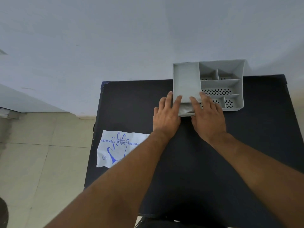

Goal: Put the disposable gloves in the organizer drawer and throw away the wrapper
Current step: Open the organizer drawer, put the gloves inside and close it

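While both hands, left hand point(166, 116) and right hand point(208, 116), rest flat and unclenched on the organizer point(236, 102), its drawer point(186, 111) holds the gloves point(185, 108), nearly shut; the wrapper point(115, 148) lies left of it on the desk point(189, 162), undiscarded.

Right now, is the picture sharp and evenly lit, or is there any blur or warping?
Head view: soft, even light, no glare; wide-angle warping bows the table edges; wrapper print reads clearly; left hand and right hand at the organizer look slightly soft.
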Motion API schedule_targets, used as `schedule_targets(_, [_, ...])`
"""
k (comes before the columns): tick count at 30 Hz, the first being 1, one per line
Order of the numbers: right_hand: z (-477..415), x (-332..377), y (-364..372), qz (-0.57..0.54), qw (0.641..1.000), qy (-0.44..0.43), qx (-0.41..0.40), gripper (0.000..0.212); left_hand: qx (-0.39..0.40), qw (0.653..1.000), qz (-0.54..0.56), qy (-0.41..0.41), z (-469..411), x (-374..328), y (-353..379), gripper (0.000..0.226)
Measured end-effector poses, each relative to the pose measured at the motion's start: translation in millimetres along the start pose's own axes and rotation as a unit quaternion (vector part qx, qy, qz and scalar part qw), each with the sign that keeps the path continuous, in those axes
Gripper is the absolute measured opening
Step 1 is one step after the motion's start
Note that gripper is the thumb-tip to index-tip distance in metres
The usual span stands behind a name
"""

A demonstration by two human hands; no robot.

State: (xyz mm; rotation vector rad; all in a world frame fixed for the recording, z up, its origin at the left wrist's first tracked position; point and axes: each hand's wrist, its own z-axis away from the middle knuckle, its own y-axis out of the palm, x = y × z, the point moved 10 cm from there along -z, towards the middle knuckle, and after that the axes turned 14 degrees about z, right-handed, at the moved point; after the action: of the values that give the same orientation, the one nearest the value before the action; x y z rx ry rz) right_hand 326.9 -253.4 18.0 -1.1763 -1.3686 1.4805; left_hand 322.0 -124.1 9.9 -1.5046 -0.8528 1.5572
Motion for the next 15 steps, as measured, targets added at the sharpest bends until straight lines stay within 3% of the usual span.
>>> schedule_targets(7, [-26,-10,-6,0.019,1.000,0.013,0.011,0.035,-0.012,0.998,-0.060,0.028,-28,-10,-14,0.028])
schedule_targets(15, [-33,-18,-10,-0.001,1.000,0.023,-0.009,0.025,0.013,0.994,-0.091,0.055,-41,-17,-10,0.032])
